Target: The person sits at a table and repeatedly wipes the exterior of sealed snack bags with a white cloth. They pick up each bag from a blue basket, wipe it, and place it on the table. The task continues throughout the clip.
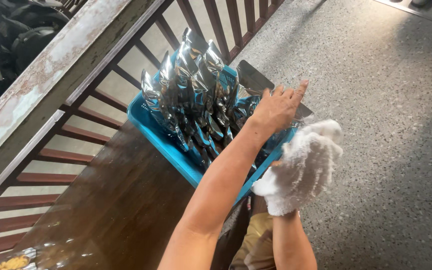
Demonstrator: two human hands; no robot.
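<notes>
A blue plastic basket [148, 127] sits at the far end of a dark wooden surface and holds several shiny silver foil pouches [191, 85] standing upright. My left hand [274, 109] reaches over the basket's right side, its fingers curled on a flat foil pouch [250, 77] that leans at the back right. My right hand [301, 167] is just below it by the basket's right edge. It is wrapped in a fluffy white cloth that hides the fingers.
The dark wooden tabletop [116, 210] runs toward me. A railing with red-brown slats [76, 135] lies to the left, and speckled grey floor [391, 150] to the right. A clear bag with yellow contents [6, 261] shows at the bottom left corner.
</notes>
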